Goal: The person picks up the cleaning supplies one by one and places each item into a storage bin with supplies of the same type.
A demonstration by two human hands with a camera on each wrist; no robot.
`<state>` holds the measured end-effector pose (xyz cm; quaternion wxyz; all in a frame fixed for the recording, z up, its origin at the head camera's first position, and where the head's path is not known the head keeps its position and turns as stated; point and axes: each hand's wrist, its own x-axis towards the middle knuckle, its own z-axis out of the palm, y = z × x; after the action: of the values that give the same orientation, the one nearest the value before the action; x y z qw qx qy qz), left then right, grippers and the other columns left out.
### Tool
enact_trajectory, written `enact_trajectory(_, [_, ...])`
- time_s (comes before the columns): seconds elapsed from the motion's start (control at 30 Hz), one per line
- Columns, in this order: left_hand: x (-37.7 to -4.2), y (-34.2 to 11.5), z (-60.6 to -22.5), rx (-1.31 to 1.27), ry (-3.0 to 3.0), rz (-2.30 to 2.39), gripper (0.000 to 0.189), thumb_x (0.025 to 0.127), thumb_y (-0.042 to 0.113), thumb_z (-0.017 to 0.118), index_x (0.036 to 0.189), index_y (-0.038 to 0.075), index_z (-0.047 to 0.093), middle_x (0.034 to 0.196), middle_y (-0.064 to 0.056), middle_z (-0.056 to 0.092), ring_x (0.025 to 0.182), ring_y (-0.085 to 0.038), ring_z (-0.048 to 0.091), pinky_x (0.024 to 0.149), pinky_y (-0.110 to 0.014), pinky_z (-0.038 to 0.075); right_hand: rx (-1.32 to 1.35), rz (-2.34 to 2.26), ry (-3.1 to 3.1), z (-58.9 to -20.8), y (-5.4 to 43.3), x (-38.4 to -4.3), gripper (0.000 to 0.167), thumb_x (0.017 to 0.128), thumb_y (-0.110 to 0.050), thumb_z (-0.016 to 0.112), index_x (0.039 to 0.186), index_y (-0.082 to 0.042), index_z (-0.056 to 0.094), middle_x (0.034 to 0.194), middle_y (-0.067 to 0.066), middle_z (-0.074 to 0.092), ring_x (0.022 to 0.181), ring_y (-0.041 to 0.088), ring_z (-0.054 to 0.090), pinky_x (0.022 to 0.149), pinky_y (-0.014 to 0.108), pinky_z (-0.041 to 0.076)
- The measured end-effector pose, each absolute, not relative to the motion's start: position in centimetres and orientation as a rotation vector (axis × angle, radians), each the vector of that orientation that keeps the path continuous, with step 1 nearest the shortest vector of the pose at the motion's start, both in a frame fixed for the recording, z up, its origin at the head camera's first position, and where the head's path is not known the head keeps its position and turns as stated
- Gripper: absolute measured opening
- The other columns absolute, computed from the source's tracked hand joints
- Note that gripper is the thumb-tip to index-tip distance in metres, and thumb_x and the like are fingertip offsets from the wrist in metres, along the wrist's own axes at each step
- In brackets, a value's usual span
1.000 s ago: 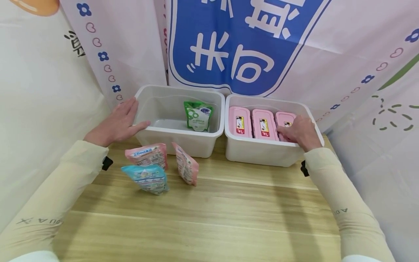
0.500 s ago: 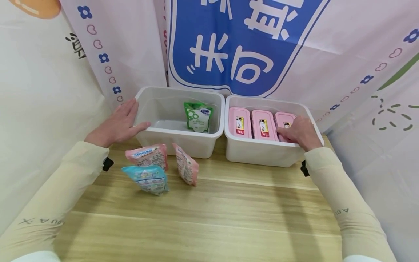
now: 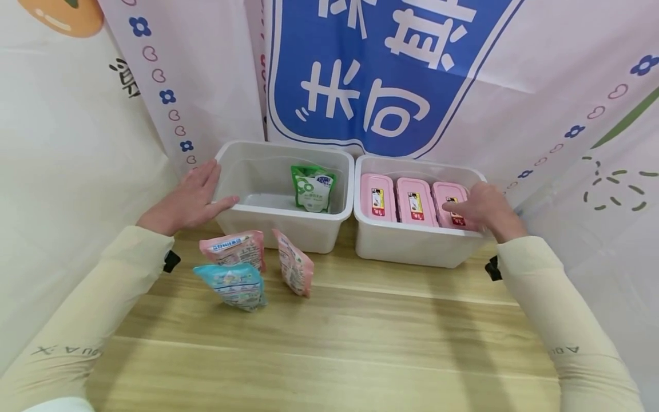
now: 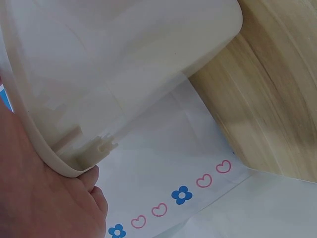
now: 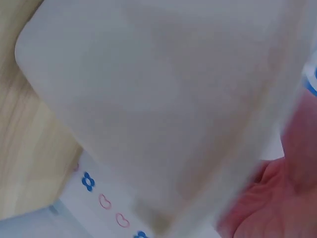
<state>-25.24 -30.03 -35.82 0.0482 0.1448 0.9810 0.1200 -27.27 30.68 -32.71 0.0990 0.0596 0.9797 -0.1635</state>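
Observation:
In the head view my left hand (image 3: pixel 185 198) rests on the left rim of the left white bin (image 3: pixel 280 220), fingers straight and thumb over the front rim. Inside that bin stands a green-and-white pouch (image 3: pixel 313 190). My right hand (image 3: pixel 486 207) is at the right bin's right end, its thumb over the lid of the rightmost pink container (image 3: pixel 447 197). It holds nothing. Two more pink lidded containers, a middle one (image 3: pixel 416 197) and a left one (image 3: pixel 378 194), stand beside it in the right white bin (image 3: pixel 412 246). The right wrist view is blurred; the bin wall (image 5: pixel 138 99) fills much of it.
Two pink pouches, one (image 3: pixel 237 247) behind a blue pouch (image 3: pixel 234 286) and one (image 3: pixel 295 266) to its right, stand on the wooden table (image 3: pixel 329 349) before the left bin. A printed cloth (image 3: pixel 216 74) hangs right behind the bins; white cloth flanks both sides.
My right hand has let go of the rightmost pink container and shifted right, its thumb now over the lid. The left hand stays on the rim. The head view has tilted slightly.

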Motion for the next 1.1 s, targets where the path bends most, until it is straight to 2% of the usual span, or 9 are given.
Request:
enact_trajectory(0.03, [-25.3,-30.0,-35.8,0.443,2.991,0.364,0.103,0.106,0.066,0.039,0.167,-0.002,-0.008,0.176,-0.023,-0.014,0.165,-0.045,-0.007,0.134,-0.064,-0.001,0.151,-0.451,2.908,-32.3,30.8,-27.1,0.057,0.093,-0.055,0.073,0.072,-0.011,0.042,0.060,-0.002,0.033,0.054,0.015,0.038,0.052,0.027,0.033])
enact_trajectory(0.13, [-25.3,-30.1,-35.7,0.455,2.996,0.358,0.102,0.106,0.065,0.039,0.166,-0.003,-0.007,0.176,-0.024,-0.013,0.164,-0.046,-0.005,0.134,-0.064,0.000,0.068,-0.383,2.928,-31.1,31.3,-26.7,0.059,0.093,-0.055,0.072,0.085,0.000,0.053,0.071,0.010,0.048,0.064,0.024,0.048,0.058,0.032,0.041])
enact_trajectory(0.23, [-25.4,-30.1,-35.8,0.465,3.002,0.352,0.102,0.106,0.064,0.039,0.166,-0.004,-0.007,0.176,-0.025,-0.012,0.164,-0.047,-0.004,0.133,-0.065,0.001,-0.017,-0.342,2.919,-30.0,31.8,-26.1,0.078,0.094,-0.057,0.071,0.125,0.013,0.058,0.113,0.034,0.064,0.098,0.046,0.063,0.081,0.052,0.058])
enact_trajectory(0.3, [-25.4,-30.1,-35.8,0.466,3.001,0.352,0.102,0.106,0.065,0.039,0.166,-0.004,-0.007,0.176,-0.026,-0.012,0.164,-0.047,-0.004,0.133,-0.065,0.001,-0.067,-0.355,2.909,-29.4,32.2,-25.7,0.090,0.094,-0.059,0.071,0.143,0.014,0.049,0.137,0.040,0.057,0.119,0.054,0.059,0.097,0.065,0.055])
enact_trajectory(0.37, [-25.4,-30.2,-35.8,0.464,2.999,0.352,0.102,0.106,0.065,0.038,0.166,-0.004,-0.008,0.175,-0.026,-0.013,0.164,-0.048,-0.004,0.133,-0.065,0.001,-0.100,-0.375,2.895,-29.1,32.4,-25.3,0.100,0.094,-0.062,0.070,0.153,0.012,0.039,0.148,0.040,0.050,0.129,0.056,0.054,0.105,0.073,0.048])
enact_trajectory(0.5, [-25.4,-30.2,-35.8,0.467,2.998,0.359,0.102,0.106,0.066,0.037,0.166,-0.004,-0.008,0.175,-0.026,-0.013,0.164,-0.048,-0.004,0.133,-0.065,0.000,-0.186,-0.421,2.912,-29.0,32.9,-24.7,0.098,0.092,-0.070,0.068,0.158,-0.004,0.039,0.146,0.031,0.056,0.122,0.047,0.059,0.099,0.070,0.053])
enact_trajectory(0.63, [-25.4,-30.2,-35.8,0.468,2.999,0.361,0.102,0.106,0.066,0.036,0.166,-0.003,-0.008,0.176,-0.025,-0.013,0.164,-0.047,-0.005,0.133,-0.064,0.000,-0.245,-0.414,2.937,-29.5,33.4,-24.2,0.100,0.092,-0.072,0.065,0.165,-0.013,0.030,0.154,0.029,0.048,0.127,0.048,0.053,0.099,0.074,0.051])
enact_trajectory(0.87, [-25.4,-30.2,-35.8,0.460,2.993,0.362,0.103,0.105,0.067,0.037,0.166,-0.002,-0.010,0.176,-0.025,-0.014,0.164,-0.047,-0.006,0.133,-0.065,-0.001,-0.242,-0.364,2.939,-30.9,34.2,-23.6,0.112,0.096,-0.072,0.058,0.171,-0.016,-0.005,0.170,0.037,0.013,0.148,0.062,0.027,0.111,0.085,0.031])
enact_trajectory(1.1, [-25.4,-30.1,-35.7,0.456,2.993,0.359,0.103,0.105,0.067,0.037,0.166,-0.002,-0.010,0.175,-0.024,-0.015,0.164,-0.047,-0.006,0.133,-0.065,-0.001,-0.344,-0.318,3.033,-32.5,34.6,-22.8,0.105,0.101,-0.064,0.055,0.171,-0.016,-0.006,0.175,0.028,0.006,0.155,0.058,0.018,0.117,0.083,0.026])
